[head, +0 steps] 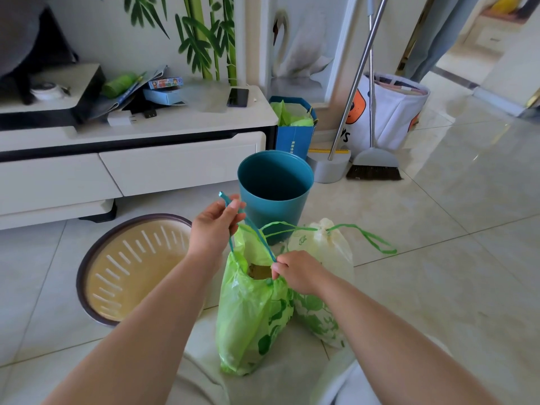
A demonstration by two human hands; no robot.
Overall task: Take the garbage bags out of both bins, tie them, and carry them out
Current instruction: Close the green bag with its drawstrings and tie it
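Note:
A green garbage bag (251,314) stands on the floor between my arms, its mouth still open on brown waste. My left hand (213,226) pinches its teal drawstring (257,232) and holds it up. My right hand (295,271) grips the same string at the bag's rim. Just right of it a white bag with green leaf print (324,252) sits cinched shut, its green drawstring loop trailing over the floor. Behind the bags stands a teal bin (274,185) with no bag in it. A tan slotted bin (131,267) with a dark rim, also bagless, is at the left.
A white TV cabinet (146,159) runs along the left. A blue paper bag (295,127), a dustpan and broom (374,162) and a white tote (388,112) line the wall behind the teal bin. Tiled floor opens to the right toward a doorway.

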